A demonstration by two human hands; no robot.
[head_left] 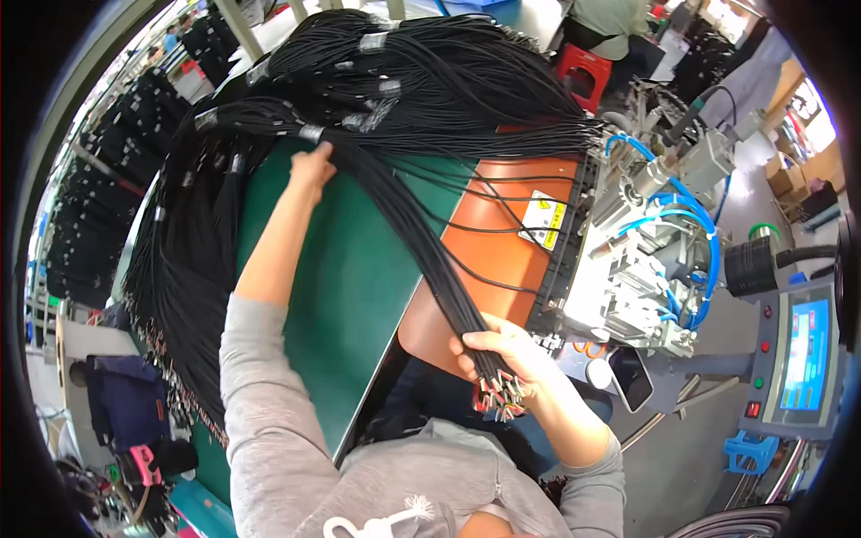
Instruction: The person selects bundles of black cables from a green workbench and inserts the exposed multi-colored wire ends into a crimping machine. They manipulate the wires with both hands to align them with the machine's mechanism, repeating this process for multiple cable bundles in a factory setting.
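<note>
A long bundle of black cables (408, 229) runs slantwise from the far left toward me. My right hand (504, 351) is wrapped around its near end, where stripped tips with red and white wires (499, 394) stick out. At the bundle's other end, beside a band of clear tape (311, 133), my left hand (313, 169) is closed on the cables' edge; its fingertips are partly hidden. Beyond my hands a large heap of black cables (430, 76) lies on the green table (314, 260). Several single cables cross an orange board (502, 233) to a machine (628, 260).
The machine has metal cylinders and blue air hoses (713, 242). A control panel with a lit screen (804, 354) stands at the right. Near it lie a phone (630, 377) and a round white item (598, 373). More cables hang over the table's left edge. Someone sits behind a red stool (585, 73).
</note>
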